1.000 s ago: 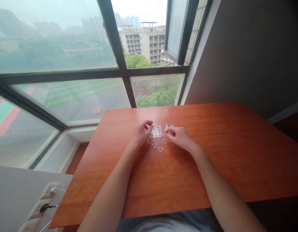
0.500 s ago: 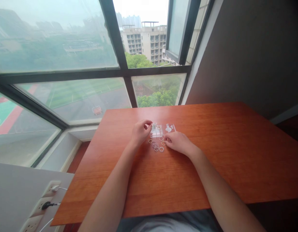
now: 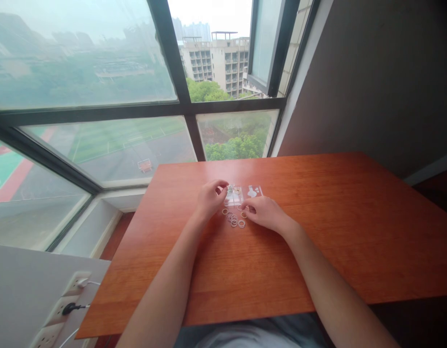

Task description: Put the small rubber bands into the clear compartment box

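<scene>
My left hand (image 3: 210,197) is curled at the left edge of a small clear plastic box (image 3: 235,200), thumb and fingertips closed on its side. Small greenish and gold-coloured pieces lie in the back part of the box. My right hand (image 3: 266,212) has its fingers drawn together over the rings just in front of the box; whatever is between the fingertips is hidden. Several thin rings (image 3: 234,221), pale and pinkish, lie loosely overlapping on the table. A yellowish ring (image 3: 225,211) lies left of them, and a pale ring (image 3: 241,224) to their right.
A clear flat piece with white shapes (image 3: 253,192) lies right of the box, behind my right hand. The brown wooden table (image 3: 354,232) reaches to windows (image 3: 238,135) at the back. Power sockets with plugs (image 3: 69,308) are on the low wall at left.
My right hand has shifted slightly left, its fingertips now covering more of the nearby rings. My left hand stays at the box.
</scene>
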A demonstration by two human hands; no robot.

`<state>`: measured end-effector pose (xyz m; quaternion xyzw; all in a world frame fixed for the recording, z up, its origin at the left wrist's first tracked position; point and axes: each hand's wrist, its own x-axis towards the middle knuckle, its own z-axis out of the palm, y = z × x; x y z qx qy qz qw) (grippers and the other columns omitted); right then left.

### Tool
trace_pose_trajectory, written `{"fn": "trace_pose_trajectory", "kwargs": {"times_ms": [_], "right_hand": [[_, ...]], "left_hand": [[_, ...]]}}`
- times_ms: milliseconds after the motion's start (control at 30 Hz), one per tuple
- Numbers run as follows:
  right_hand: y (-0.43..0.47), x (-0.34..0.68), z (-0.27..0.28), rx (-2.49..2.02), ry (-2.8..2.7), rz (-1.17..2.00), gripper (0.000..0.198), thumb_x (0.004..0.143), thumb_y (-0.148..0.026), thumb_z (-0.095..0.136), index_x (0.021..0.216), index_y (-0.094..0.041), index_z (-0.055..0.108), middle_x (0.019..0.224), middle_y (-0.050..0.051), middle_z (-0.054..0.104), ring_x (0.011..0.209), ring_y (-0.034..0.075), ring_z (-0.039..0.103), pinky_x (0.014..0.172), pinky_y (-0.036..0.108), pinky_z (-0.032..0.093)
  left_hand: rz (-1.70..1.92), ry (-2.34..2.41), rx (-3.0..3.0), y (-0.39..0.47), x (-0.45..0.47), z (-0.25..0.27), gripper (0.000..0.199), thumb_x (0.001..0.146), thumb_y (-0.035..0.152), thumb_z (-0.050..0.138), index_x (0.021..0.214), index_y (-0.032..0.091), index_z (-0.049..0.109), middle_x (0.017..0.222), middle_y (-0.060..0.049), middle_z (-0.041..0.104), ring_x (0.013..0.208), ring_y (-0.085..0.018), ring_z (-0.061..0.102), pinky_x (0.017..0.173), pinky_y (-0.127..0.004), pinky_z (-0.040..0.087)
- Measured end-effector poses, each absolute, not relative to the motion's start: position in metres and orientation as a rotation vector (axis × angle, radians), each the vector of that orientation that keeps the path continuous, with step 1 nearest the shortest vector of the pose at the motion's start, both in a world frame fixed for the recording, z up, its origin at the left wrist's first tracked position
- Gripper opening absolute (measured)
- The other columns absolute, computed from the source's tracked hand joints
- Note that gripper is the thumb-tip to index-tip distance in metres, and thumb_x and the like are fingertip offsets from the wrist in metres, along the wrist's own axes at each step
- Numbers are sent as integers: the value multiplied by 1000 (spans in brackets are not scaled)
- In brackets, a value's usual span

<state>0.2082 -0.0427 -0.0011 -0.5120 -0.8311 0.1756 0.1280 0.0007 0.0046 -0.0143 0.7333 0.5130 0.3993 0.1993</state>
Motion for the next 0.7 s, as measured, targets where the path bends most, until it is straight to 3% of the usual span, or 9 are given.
{"fn": "trace_pose_trajectory", "kwargs": {"times_ms": [367,700], "right_hand": [[-48,200,2,-1620,-2553,405,20,84,-27,49,91,-24,68,89,3,70,81,18,63,63,25,35],[-46,200,2,-1585,-2482,445,16,82,-25,54,89,-25,68,84,0,70,75,15,61,60,24,32]], "left_hand": [[1102,1436,2057,3,2,-10,14,80,22,57,89,20,68,84,-1,70,64,-11,58,60,-22,47],[1110,1434,2050,3,1,-11,15,81,24,56,90,20,67,86,-2,70,65,-12,59,60,-22,47]]}}
